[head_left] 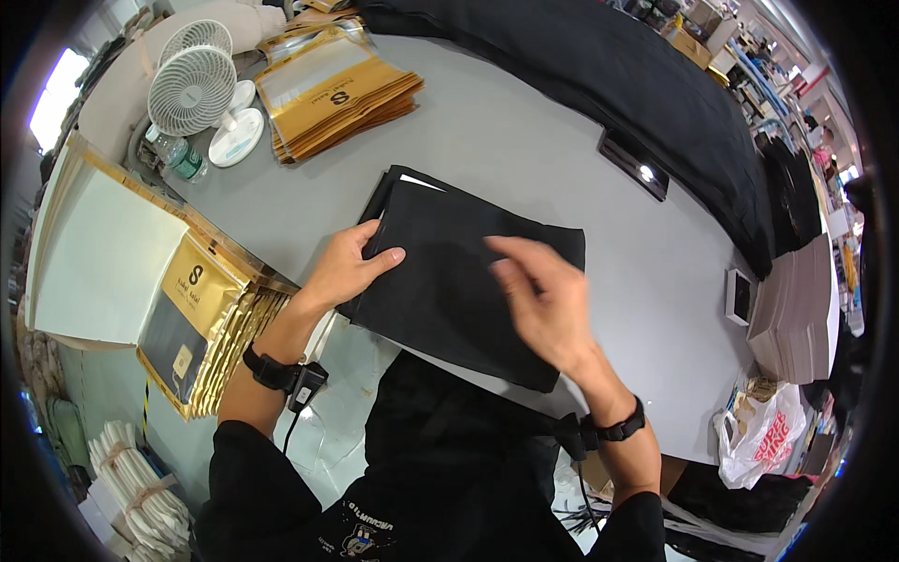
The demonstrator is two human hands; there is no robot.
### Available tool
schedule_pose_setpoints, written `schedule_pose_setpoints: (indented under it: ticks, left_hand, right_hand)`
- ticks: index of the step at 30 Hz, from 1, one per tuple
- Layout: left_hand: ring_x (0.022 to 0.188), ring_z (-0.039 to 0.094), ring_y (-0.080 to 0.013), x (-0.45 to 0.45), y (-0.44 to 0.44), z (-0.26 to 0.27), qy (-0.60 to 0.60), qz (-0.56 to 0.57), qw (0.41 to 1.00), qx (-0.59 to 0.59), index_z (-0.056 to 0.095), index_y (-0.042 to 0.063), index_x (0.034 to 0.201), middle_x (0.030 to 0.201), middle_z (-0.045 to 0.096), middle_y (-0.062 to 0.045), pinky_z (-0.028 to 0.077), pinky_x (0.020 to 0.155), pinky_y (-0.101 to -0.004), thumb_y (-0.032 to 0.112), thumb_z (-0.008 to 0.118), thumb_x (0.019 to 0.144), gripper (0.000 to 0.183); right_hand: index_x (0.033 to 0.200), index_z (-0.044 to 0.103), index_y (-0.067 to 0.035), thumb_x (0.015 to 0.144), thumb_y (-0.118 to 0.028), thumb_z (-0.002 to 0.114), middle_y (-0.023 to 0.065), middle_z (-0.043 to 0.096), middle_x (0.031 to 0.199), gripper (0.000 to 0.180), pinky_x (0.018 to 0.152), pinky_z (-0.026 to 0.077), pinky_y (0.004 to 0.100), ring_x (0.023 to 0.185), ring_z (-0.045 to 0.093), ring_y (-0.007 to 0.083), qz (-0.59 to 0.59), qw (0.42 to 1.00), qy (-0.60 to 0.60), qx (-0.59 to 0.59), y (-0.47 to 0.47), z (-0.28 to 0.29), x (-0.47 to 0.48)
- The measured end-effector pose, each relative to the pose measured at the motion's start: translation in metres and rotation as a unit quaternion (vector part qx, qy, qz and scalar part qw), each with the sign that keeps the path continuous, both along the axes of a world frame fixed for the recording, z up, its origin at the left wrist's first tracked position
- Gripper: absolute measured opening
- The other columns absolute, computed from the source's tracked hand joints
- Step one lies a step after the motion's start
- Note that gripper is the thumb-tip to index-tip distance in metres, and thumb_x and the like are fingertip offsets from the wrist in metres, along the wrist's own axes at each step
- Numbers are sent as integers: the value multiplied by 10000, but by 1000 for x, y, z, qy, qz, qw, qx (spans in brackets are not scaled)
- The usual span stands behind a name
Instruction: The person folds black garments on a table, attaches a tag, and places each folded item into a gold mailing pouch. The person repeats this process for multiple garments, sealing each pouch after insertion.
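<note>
A folded black cloth [449,281] lies at the near edge of the grey table [506,133], with a bit of white sheet showing between its layers at the upper left corner. My left hand [355,263] grips its left edge, thumb on top and fingers at the side or beneath. Over the right part of the cloth is my right hand [544,302], slightly blurred, fingers bent and apart, holding nothing; whether it touches the cloth I cannot tell. Both wrists wear black straps with small devices.
Gold-and-clear plastic bags [337,98] are stacked at the back left, beside a white fan [193,91] and a water bottle [179,154]. Packed gold bags [218,316] stand at the left. A phone [633,165] rests by black fabric [604,77]. Cardboard sheets [793,316] and a plastic bag [762,435] are right.
</note>
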State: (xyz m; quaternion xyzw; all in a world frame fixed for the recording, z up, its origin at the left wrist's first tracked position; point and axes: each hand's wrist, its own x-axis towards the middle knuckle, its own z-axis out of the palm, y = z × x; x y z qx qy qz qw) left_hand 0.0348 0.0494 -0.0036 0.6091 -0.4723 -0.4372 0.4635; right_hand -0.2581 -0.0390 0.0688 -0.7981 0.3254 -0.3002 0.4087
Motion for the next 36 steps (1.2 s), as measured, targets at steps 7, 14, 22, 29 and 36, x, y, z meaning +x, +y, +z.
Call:
schedule_pose_setpoints:
  ticks: [7,14,22,29,36]
  left_hand:
    - [1121,649,-139,0,-2,-1,24,-15,1000,-9,597,-36,1431,1274,715,-90,541,996,-333,93,694,1027,435]
    - [1201,656,-192,15,-6,2,158,100,981,46,481,19,1563,1354,677,-110,545,1026,-343,73,613,1075,508]
    - [1394,555,-227,16,-7,-11,-55,79,994,-49,490,-39,1543,1482,619,-155,411,1188,-364,15,638,1012,554]
    - [1418,557,-292,36,-17,12,-138,-39,989,-35,424,14,1614,1548,571,-206,413,1195,-382,25,698,904,761]
    - [1167,639,-453,10,-21,40,-394,-35,919,4,392,255,1658,1445,607,-207,559,1000,-463,47,657,794,927]
  right_hand:
    - [1064,755,-16,932,-278,847,40,740,968,308,799,522,336,806,613,166,-40,992,112,30,-103,-19,-79]
    - [1069,733,-12,871,-298,902,14,696,882,386,778,521,318,832,632,149,-68,979,120,149,-109,-50,-70]
    - [1224,711,-38,896,-130,801,197,675,1299,353,1055,522,493,1217,640,397,-78,957,70,-272,-29,-52,-38]
    - [1591,472,-88,1090,-417,544,262,375,1666,603,1300,217,550,1572,320,418,4,933,263,-244,-3,-71,-33]
    - [1592,466,-88,1095,-433,529,258,369,1672,608,1306,196,544,1583,304,412,3,936,261,-234,-4,-71,-34]
